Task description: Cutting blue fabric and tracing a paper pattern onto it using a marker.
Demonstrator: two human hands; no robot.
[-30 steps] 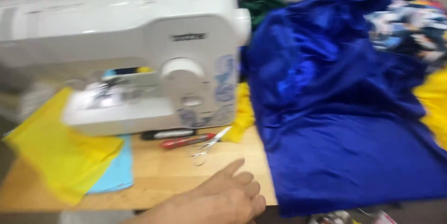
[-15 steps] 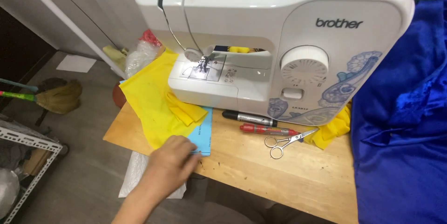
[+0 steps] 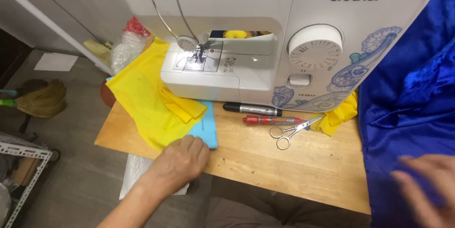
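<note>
While the left hand has slid from the bare tabletop onto the yellow cloth and blue cloth beside the sewing machine, fingers pressing flat, the blurred right hand now rests, loosely spread, on royal-blue fabric.

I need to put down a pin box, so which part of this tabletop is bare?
The wooden table is bare along its front edge, between the left hand on the blue piece and the blue satin. It is crowded near the sewing machine: black marker, red pen, scissors.
</note>
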